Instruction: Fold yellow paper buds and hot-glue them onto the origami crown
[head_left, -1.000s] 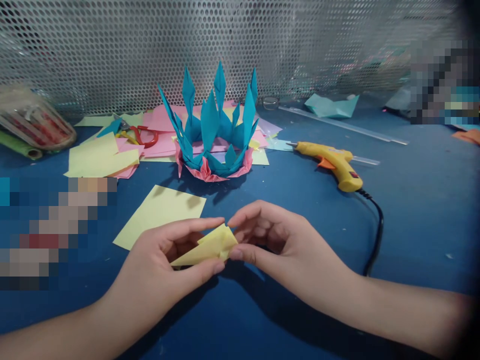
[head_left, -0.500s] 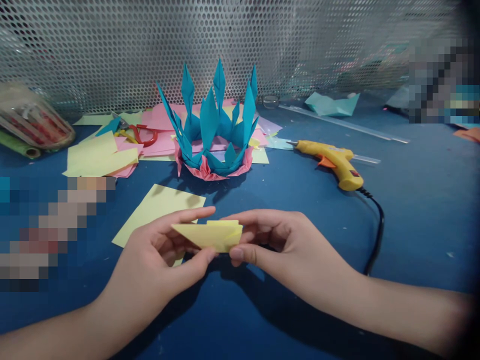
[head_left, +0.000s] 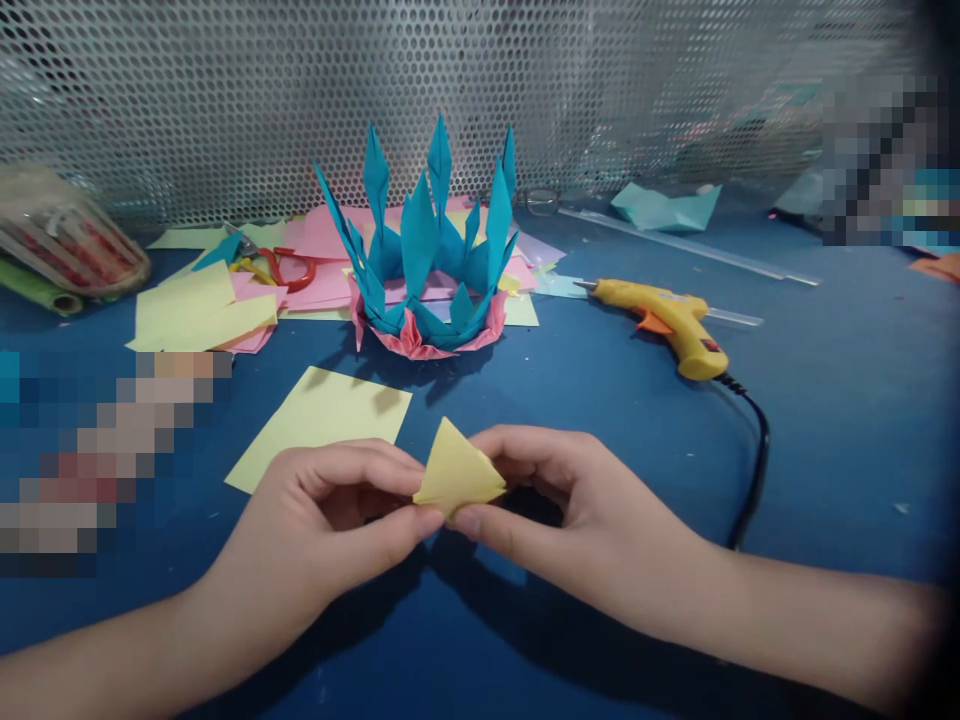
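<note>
A small folded yellow paper piece [head_left: 456, 470] stands up as a triangle between both hands, just above the blue table [head_left: 825, 400]. My left hand [head_left: 330, 530] pinches its left lower edge with thumb and forefinger. My right hand [head_left: 577, 510] pinches its right side the same way. A flat yellow paper sheet [head_left: 319, 420] lies on the table just behind my left hand. Farther back stands a blue spiky origami crown on a pink folded base [head_left: 427, 250].
A yellow glue gun [head_left: 667, 320] with a black cord [head_left: 754, 470] lies at the right. Loose yellow and pink sheets [head_left: 202, 310] and red-handled scissors [head_left: 281, 268] lie at the back left. A perforated metal screen [head_left: 480, 80] closes the back. A light blue folded paper [head_left: 664, 208] lies beyond.
The yellow piece was turned between my fingers from a long flat shape to an upright triangle. Both hands stayed in about the same place.
</note>
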